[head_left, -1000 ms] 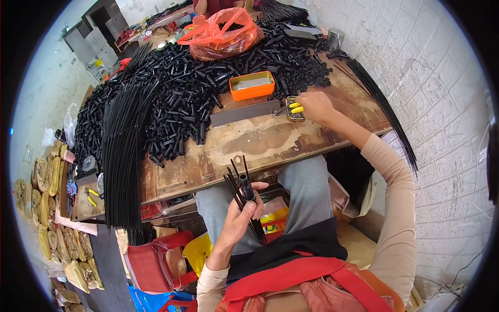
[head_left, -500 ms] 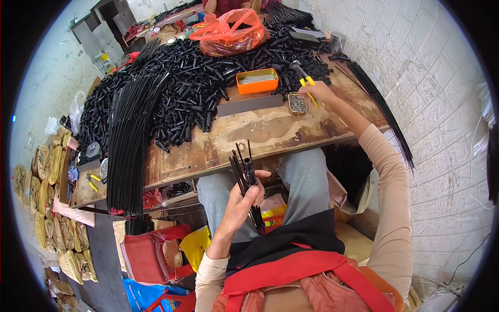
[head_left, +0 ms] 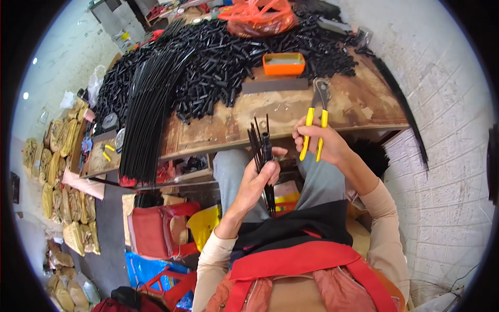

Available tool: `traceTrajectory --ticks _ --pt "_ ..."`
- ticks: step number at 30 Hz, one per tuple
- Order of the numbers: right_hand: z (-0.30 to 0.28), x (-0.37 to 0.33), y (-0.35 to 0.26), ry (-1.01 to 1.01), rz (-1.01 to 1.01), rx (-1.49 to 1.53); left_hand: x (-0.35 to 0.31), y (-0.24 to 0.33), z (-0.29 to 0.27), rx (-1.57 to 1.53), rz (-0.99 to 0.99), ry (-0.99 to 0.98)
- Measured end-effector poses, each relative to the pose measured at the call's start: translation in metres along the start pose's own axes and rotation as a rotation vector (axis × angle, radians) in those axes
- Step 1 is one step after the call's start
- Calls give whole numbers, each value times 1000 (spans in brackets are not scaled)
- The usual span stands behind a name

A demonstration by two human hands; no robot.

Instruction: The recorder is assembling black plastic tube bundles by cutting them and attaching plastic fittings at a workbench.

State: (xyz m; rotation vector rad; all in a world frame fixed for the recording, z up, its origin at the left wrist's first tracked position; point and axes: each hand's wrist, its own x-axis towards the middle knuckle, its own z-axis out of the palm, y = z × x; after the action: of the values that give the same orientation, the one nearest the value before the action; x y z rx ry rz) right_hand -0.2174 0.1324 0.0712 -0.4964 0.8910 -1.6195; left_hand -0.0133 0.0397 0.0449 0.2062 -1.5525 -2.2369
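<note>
My left hand (head_left: 255,182) is closed around several thin black rods (head_left: 253,143) and a short black tube fitting (head_left: 266,146), held upright above my lap. Their lower ends stick out below my palm. My right hand (head_left: 331,147) grips pliers (head_left: 310,118) with yellow handles, jaws pointing away from me over the near part of the table. The handles are spread apart. A gap separates the pliers from the rods. Whether the jaws hold anything is too small to tell.
A wooden table (head_left: 218,125) carries a heap of black tube pieces (head_left: 208,78) and a long bundle of black rods (head_left: 150,114). Farther back are an orange box (head_left: 284,67), a grey bar (head_left: 275,85) and a red plastic bag (head_left: 260,23). More yellow-handled pliers (head_left: 107,152) lie left.
My right hand has drawn the pliers back from beside the small box of metal bits, toward me and my left hand. My left hand keeps hold of the rods. The view has shifted.
</note>
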Motion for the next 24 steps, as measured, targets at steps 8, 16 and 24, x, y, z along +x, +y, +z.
traceTrajectory --ticks 8,16,24 --pt "47 -41 30 27 -249 -473 -3 1 -1 71 76 -55" --pt "47 -51 39 90 -374 -614 -2 -2 3 109 18 -28" --pt "49 -47 38 95 -420 -579 -3 -1 3 95 8 -47"
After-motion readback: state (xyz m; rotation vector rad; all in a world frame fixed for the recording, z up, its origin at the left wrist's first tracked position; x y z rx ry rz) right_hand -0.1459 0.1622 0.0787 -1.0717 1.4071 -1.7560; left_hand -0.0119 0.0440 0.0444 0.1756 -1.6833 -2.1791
